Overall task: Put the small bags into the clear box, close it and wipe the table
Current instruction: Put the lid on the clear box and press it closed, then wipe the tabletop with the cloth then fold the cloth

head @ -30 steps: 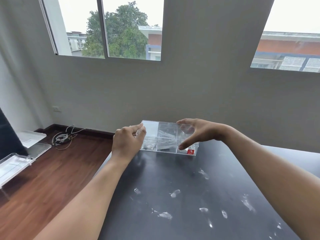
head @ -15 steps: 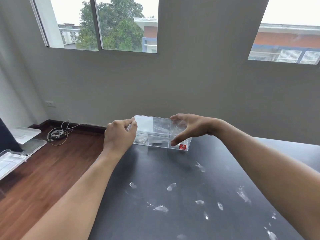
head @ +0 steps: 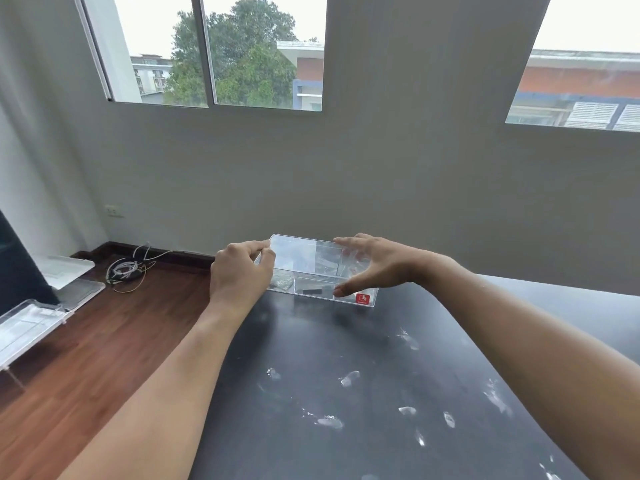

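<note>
Head view, both arms stretched out ahead of me. The clear box sits at the far left corner of the black table, close to the table's far edge, with the grey wall behind it. I see inner dividers splitting it into compartments, and a red sticker on its near right corner.

Left hand: at the box's left end, fingers curled, fingertips pinching the upper left corner of the clear plastic. I read that as a grip on the box's top edge or lid; I cannot separate lid from wall through the transparent plastic.

Right hand: spans the right part of the box, fingers laid along the far top edge, thumb down against the near side by the sticker. It grips the box between thumb and fingers.

Contents: small bags show as pale crumpled shapes in the near left compartment, and more clear wrinkled material shows in the far compartments. A small dark item lies in the near middle compartment.

Table surface carries scattered white smudges across the near half, well apart from the box.

Off the table, on the wooden floor at left: a coil of white cables near the skirting, and clear plastic trays further left.
</note>
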